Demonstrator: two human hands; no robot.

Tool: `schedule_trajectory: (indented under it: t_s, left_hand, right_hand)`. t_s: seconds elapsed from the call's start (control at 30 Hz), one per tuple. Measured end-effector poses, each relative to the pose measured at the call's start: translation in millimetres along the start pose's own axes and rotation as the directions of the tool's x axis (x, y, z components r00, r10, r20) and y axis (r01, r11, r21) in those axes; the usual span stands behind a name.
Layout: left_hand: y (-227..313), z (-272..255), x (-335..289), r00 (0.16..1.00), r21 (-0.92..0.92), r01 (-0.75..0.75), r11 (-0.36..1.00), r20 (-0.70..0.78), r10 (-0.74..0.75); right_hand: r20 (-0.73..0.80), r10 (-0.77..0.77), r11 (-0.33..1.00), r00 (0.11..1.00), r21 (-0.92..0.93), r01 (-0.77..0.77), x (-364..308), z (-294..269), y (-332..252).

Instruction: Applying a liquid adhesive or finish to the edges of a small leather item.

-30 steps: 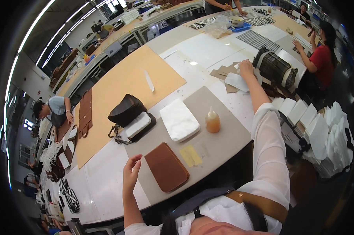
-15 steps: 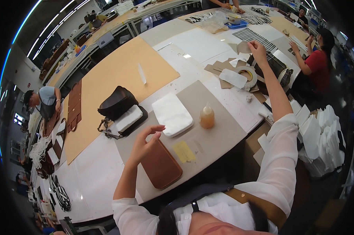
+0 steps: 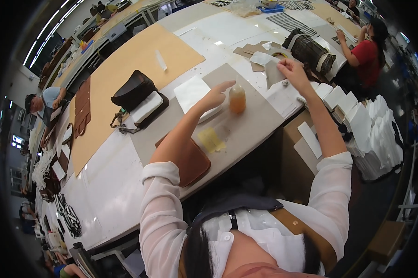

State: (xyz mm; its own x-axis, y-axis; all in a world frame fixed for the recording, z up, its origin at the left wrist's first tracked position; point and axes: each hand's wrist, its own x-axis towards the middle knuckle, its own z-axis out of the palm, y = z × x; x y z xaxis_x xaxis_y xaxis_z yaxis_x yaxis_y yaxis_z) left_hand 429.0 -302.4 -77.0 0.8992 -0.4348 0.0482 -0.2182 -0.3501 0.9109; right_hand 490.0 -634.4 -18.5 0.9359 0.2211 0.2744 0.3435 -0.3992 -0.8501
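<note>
My right hand (image 3: 296,76) pinches the edge of a thin grey sheet piece (image 3: 272,74), which hangs upright at its left. My left hand (image 3: 213,98) is open with its index finger stretched out, close beside a squeeze bottle (image 3: 237,99) of amber liquid; whether they touch, I cannot tell. Under that hand lies a white padded block (image 3: 189,92), partly covered by the fingers and wrist. A brown leather panel (image 3: 193,164) rests near the table edge, half hidden by my left forearm. To its right is a yellow paper note (image 3: 212,140).
Left of the white block stands a black bag (image 3: 136,90) with a white block on its flap. Beyond my right hand lie cardboard scraps (image 3: 248,50) and a dark wrapped bundle (image 3: 310,51). White padded pieces (image 3: 373,134) are stacked at right. People work at left and right.
My left hand has moved from the brown panel up and right to the bottle. My right hand has come nearer and lower, carrying the grey piece. The view has shifted slightly.
</note>
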Motion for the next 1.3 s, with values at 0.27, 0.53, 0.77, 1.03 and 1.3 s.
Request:
schedule_trajectory:
  t_s: [0.27, 0.53, 0.77, 1.03, 1.3]
  left_hand:
    - [4.5, 2.0, -21.5, 1.000, 0.021, -0.023, 1.000, 0.002, 0.023]
    - [2.3, -0.6, -40.2, 0.981, 0.213, -0.060, 0.975, -0.170, 0.098]
    - [18.3, 7.7, -43.5, 0.977, 0.200, -0.006, 0.980, -0.206, 0.048]
    - [11.2, 2.6, -43.7, 0.975, 0.181, 0.020, 0.983, -0.223, 0.021]
    - [16.4, 4.7, -40.9, 0.966, 0.189, 0.085, 0.978, -0.258, -0.034]
  right_hand:
    - [-0.150, 0.054, 0.878, 0.987, 0.477, 0.024, -103.9, 151.1, -24.1]
    - [-0.269, -0.130, 0.820, 0.954, 0.512, 0.256, -105.7, 188.4, -15.7]
    - [-0.360, -0.067, 0.842, 0.931, 0.480, 0.246, -88.6, 197.8, -3.9]
    - [-0.400, -0.133, 0.979, 0.907, 0.089, 0.183, -83.8, 199.0, -20.3]
    - [-0.397, -0.145, 0.974, 0.906, 0.102, 0.200, -78.5, 195.1, -23.8]
